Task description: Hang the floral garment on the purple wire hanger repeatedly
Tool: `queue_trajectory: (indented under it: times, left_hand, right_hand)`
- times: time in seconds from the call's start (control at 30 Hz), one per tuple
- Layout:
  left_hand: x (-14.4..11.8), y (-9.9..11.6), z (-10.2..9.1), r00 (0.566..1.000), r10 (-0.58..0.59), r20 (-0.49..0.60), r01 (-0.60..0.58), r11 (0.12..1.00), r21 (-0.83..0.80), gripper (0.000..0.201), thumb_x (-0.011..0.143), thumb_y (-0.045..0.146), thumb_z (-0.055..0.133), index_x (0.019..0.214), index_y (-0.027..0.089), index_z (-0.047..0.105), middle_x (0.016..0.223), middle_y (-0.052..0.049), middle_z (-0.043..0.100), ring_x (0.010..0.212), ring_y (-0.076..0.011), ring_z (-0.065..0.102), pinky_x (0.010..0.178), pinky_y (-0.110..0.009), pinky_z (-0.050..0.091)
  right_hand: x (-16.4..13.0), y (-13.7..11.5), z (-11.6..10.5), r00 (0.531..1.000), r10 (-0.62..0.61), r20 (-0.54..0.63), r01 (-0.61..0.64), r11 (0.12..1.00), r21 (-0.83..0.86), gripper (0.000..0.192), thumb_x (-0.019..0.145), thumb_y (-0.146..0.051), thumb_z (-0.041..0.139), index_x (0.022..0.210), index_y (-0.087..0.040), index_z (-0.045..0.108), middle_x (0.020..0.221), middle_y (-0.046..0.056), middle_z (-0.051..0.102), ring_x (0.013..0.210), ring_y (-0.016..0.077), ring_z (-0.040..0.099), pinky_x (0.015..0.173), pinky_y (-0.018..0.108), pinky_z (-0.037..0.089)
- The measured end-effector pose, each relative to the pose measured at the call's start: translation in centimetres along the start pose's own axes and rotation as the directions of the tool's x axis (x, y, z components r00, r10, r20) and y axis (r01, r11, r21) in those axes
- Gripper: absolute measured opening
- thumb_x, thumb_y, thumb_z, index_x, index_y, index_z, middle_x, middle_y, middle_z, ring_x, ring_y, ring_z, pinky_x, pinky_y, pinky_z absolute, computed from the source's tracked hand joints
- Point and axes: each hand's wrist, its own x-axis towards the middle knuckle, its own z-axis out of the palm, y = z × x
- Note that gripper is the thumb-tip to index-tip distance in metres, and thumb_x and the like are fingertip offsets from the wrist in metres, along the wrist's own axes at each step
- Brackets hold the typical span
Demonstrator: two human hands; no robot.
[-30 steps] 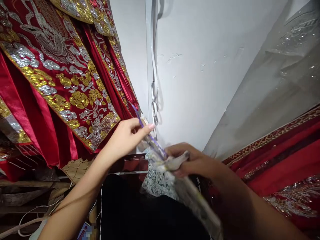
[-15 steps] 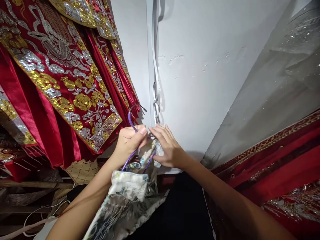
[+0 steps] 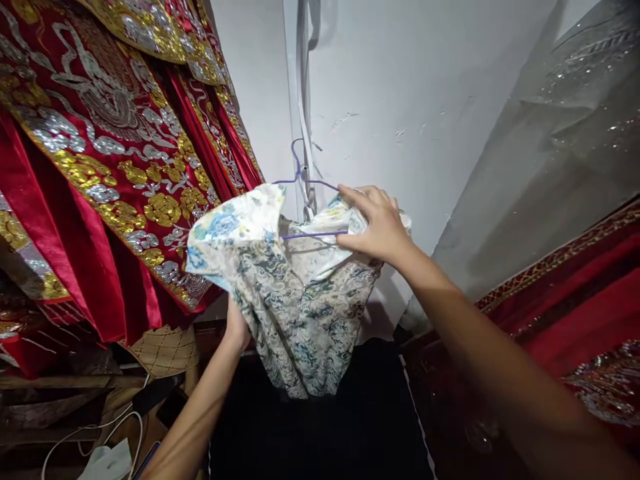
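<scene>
A pale floral blouse [image 3: 310, 327] with blue and yellow flowers hangs spread on a thin purple clothes hanger [image 3: 315, 235]. The hanger's hook points up beside a white metal bar. My right hand [image 3: 377, 223] is closed round the blouse's right shoulder and the end of the hanger, thumb below and fingers above. Behind the lower left side of the blouse is my left hand [image 3: 238, 327]; cloth hides its fingers. The blouse's left shoulder sits over the hanger's left arm.
Red costumes with gold and silver embroidery [image 3: 165, 207] hang close on the left. A white curled metal bar [image 3: 303, 100] runs along the white wall [image 3: 390, 80]. Clear plastic sheeting [image 3: 530, 167] covers red garments at right. White cables [image 3: 90, 427] lie lower left.
The hanger has risen and turned face-on, with the blouse now spread across it. My left hand has left the hanger and dropped behind the cloth; my right hand moved up and right.
</scene>
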Motion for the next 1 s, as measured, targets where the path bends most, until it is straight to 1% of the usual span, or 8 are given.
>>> queue_trajectory:
  times: [0.1, 0.3, 0.5, 0.57, 0.63, 0.73, 0.9, 1.0]
  left_hand:
    - [-2.8, -2.6, 3.3, 0.947, -0.230, -0.226, 0.182, 0.960, -0.214, 0.068, 0.104, 0.052, 0.000, 0.137, 0.025, 0.052, 0.147, -0.010, 0.056, 0.145, -0.0263, 0.044, 0.113, -0.045, 0.046]
    - [-5.6, -3.5, 9.1, 0.850, -0.479, -0.219, 0.295, 0.777, -0.556, 0.062, 0.085, 0.054, 0.072, 0.134, 0.019, 0.058, 0.142, -0.015, 0.061, 0.135, -0.0318, 0.056, 0.115, -0.045, 0.043]
    - [-5.6, -2.7, 10.4, 0.868, -0.456, -0.196, 0.180, 0.657, -0.732, 0.066, 0.076, 0.043, 0.083, 0.132, 0.016, 0.063, 0.133, -0.015, 0.068, 0.130, -0.0318, 0.061, 0.115, -0.045, 0.042]
    - [-6.3, -2.3, 9.8, 0.851, -0.489, -0.192, 0.185, 0.621, -0.762, 0.068, 0.076, 0.041, 0.084, 0.136, 0.019, 0.061, 0.134, -0.014, 0.068, 0.130, -0.0308, 0.061, 0.115, -0.045, 0.042]
    - [-7.1, -1.6, 9.2, 0.843, -0.512, -0.165, 0.207, 0.592, -0.779, 0.071, 0.076, 0.040, 0.084, 0.139, 0.021, 0.059, 0.136, -0.013, 0.067, 0.131, -0.0304, 0.060, 0.116, -0.044, 0.042]
    - [-8.1, -0.5, 8.3, 0.885, -0.466, -0.024, 0.278, 0.569, -0.774, 0.069, 0.078, 0.040, 0.083, 0.139, 0.019, 0.059, 0.137, -0.014, 0.065, 0.131, -0.0321, 0.059, 0.116, -0.045, 0.041]
    - [-8.3, -0.2, 7.5, 0.920, -0.392, 0.032, 0.308, 0.666, -0.679, 0.063, 0.085, 0.043, 0.075, 0.139, 0.017, 0.057, 0.138, -0.016, 0.064, 0.131, -0.0323, 0.058, 0.115, -0.046, 0.041]
    - [-8.4, -1.4, 8.7, 0.845, -0.373, -0.383, 0.212, 0.892, -0.400, 0.072, 0.078, 0.042, 0.080, 0.140, 0.018, 0.053, 0.142, -0.018, 0.057, 0.137, -0.0343, 0.050, 0.118, -0.051, 0.035]
  right_hand:
    - [-3.2, 0.1, 0.5, 0.998, 0.043, -0.043, -0.044, 0.999, -0.010, 0.088, 0.069, -0.035, 0.075, 0.152, -0.031, 0.046, 0.141, 0.011, 0.051, 0.133, 0.0443, 0.045, 0.112, 0.066, 0.031]
    - [-7.9, -2.9, 4.5, 0.988, 0.140, 0.069, -0.154, 0.801, 0.579, 0.075, 0.088, -0.022, 0.059, 0.159, -0.031, 0.035, 0.167, 0.005, 0.028, 0.146, 0.0327, 0.041, 0.118, 0.055, 0.038]
    - [-11.9, -6.7, 7.2, 0.962, 0.113, 0.249, -0.274, 0.427, 0.862, 0.022, 0.091, -0.031, 0.066, 0.109, -0.026, 0.079, 0.115, 0.006, 0.075, 0.110, 0.0250, 0.069, 0.098, 0.042, 0.056]
    - [-14.6, -6.9, 8.6, 0.886, 0.398, 0.239, -0.384, 0.339, 0.859, 0.020, 0.090, -0.040, 0.068, 0.095, -0.024, 0.077, 0.091, 0.005, 0.075, 0.085, 0.0212, 0.070, 0.079, 0.036, 0.058]
    - [-17.3, -6.9, 10.4, 0.705, 0.615, 0.354, -0.548, 0.155, 0.822, 0.037, 0.089, -0.057, 0.063, 0.086, -0.022, 0.070, 0.075, 0.004, 0.068, 0.062, 0.0172, 0.060, 0.057, 0.031, 0.051]
    - [-19.7, -7.4, 12.5, 0.575, 0.583, 0.574, -0.692, -0.028, 0.721, 0.055, 0.085, -0.074, 0.054, 0.074, -0.021, 0.062, 0.063, 0.004, 0.060, 0.050, 0.0165, 0.051, 0.044, 0.030, 0.039]
    - [-19.7, -8.2, 12.5, 0.662, 0.484, 0.573, -0.683, 0.075, 0.726, 0.043, 0.087, -0.060, 0.063, 0.071, -0.022, 0.055, 0.062, 0.000, 0.052, 0.054, 0.0142, 0.047, 0.051, 0.029, 0.037]
    - [-20.0, -7.5, 11.8, 0.642, 0.518, 0.566, -0.708, 0.116, 0.697, 0.041, 0.087, -0.056, 0.062, 0.067, -0.021, 0.054, 0.056, -0.001, 0.048, 0.051, 0.0129, 0.042, 0.049, 0.028, 0.031]
